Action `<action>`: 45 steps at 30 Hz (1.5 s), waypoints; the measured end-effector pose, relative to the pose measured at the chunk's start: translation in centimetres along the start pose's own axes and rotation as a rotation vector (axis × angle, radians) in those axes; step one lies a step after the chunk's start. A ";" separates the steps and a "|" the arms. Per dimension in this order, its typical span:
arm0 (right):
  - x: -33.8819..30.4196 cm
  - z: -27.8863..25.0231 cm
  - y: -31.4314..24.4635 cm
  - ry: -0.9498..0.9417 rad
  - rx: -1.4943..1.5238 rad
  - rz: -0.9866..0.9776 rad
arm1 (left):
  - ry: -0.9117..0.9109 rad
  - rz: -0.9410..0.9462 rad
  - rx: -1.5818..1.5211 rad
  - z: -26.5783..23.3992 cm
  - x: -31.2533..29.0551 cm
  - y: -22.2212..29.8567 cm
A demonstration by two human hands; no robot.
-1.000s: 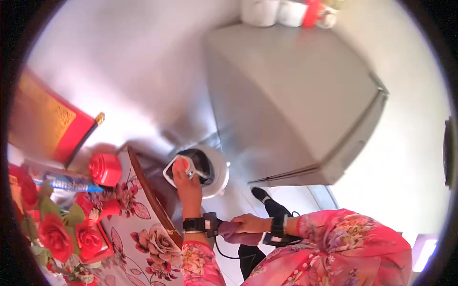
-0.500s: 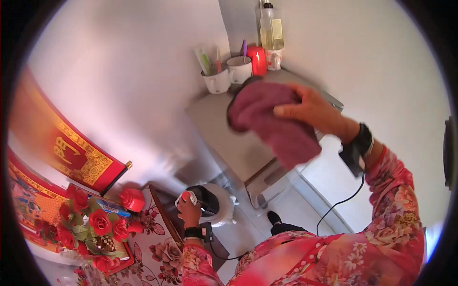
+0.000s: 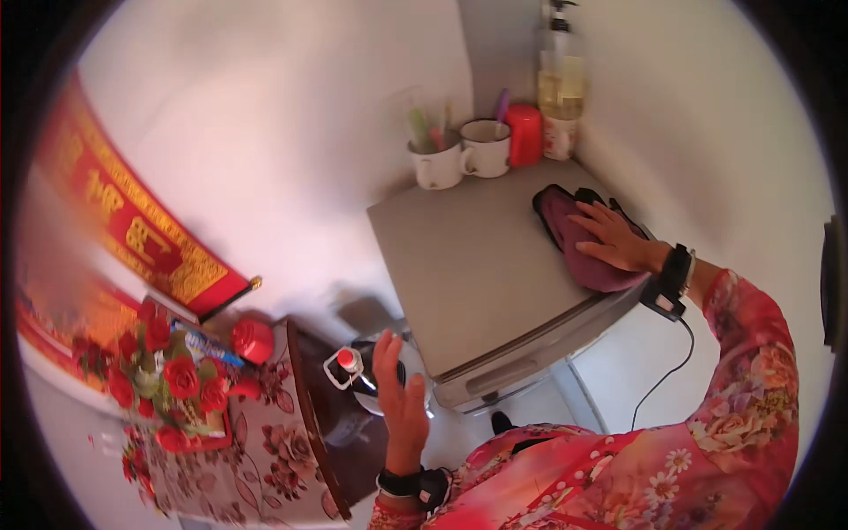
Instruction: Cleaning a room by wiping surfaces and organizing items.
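Note:
My right hand (image 3: 611,238) lies with spread fingers on top of a soft maroon cloth item (image 3: 590,269) with black edging; its exact kind I cannot tell. That item rests at the right side of the grey top of a low refrigerator-like cabinet (image 3: 459,283). Lower down, my left hand (image 3: 402,406) is raised with its fingers stretched out, holding nothing. Beside it, apart from the fingers, stands a container with a red cap (image 3: 349,359) and a white handle.
Along the cabinet's back edge stand two white enamel mugs (image 3: 437,168) with utensils, a red container (image 3: 525,137) and a pump bottle (image 3: 562,84). At left, a flower-patterned table (image 3: 274,442) carries red artificial roses (image 3: 182,378) and a red jar (image 3: 253,341). Walls border the cabinet.
My right hand has brought the maroon item from the air down onto the cabinet top at the right, and its grip has loosened. My left hand has left the red-capped container.

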State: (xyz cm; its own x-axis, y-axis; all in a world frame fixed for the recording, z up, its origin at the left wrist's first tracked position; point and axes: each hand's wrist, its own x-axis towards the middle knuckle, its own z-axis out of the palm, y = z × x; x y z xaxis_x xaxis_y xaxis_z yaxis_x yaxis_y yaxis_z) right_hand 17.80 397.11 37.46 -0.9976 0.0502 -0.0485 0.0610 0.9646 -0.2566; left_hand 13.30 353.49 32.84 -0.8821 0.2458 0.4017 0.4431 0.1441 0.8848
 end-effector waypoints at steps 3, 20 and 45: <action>0.5 -1.8 -2.4 -0.174 0.154 -0.017 | -0.030 0.154 -0.035 1.6 -0.2 2.0; 16.4 3.6 -18.8 -0.186 -0.079 -0.318 | 0.109 0.176 0.104 4.9 -1.8 1.7; 16.1 4.1 -22.2 -0.121 0.085 -0.785 | 0.376 0.159 0.255 5.4 -2.6 2.6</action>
State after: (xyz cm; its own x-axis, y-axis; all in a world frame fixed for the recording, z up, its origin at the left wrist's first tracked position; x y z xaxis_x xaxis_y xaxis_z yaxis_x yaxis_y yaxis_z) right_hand 0.51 375.40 38.42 -0.7401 -0.6684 0.0736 -0.6502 0.6834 -0.3319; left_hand 17.61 358.34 32.79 -0.7758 -0.0731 0.6268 0.5610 0.3748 0.7381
